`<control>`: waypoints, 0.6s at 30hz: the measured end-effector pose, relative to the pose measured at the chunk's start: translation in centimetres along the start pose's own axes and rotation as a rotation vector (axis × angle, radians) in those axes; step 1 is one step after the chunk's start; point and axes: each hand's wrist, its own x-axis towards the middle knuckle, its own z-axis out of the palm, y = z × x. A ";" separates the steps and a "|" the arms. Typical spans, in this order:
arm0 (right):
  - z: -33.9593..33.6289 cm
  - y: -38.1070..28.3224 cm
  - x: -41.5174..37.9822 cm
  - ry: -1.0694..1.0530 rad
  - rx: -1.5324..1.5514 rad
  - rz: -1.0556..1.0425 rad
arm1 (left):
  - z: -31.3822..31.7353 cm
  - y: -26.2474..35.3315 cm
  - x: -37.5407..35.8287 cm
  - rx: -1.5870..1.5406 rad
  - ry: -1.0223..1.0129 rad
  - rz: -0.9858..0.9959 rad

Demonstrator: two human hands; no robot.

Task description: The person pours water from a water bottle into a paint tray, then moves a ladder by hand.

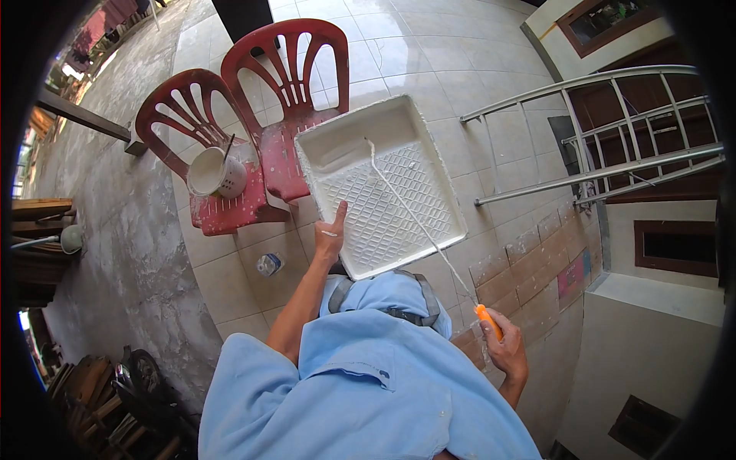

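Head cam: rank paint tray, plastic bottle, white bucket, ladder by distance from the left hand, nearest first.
1. Paint tray: the left hand grips its near edge.
2. Plastic bottle: on the floor tiles just left of the hand.
3. White bucket: on the nearer red chair, upper left.
4. Ladder: far right.

White plastic paint tray (381, 182), square, coated in white paint, ribbed slope toward the near edge, deep well at the far edge; held tilted in the air. Thin paint-caked roller rod (414, 215) lying diagonally across the tray, orange handle (488, 321) at its near end.
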 end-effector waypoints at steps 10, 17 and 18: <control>-1.1 -0.4 -0.1 0.011 0.002 0.083 | 0.1 -0.1 0.1 0.028 -0.010 -0.010; -0.8 2.1 1.2 0.088 0.036 0.076 | 0.2 -0.5 0.4 0.083 0.002 -0.033; -0.7 2.4 1.3 0.079 0.040 0.069 | 0.2 -0.3 0.2 0.091 0.011 -0.038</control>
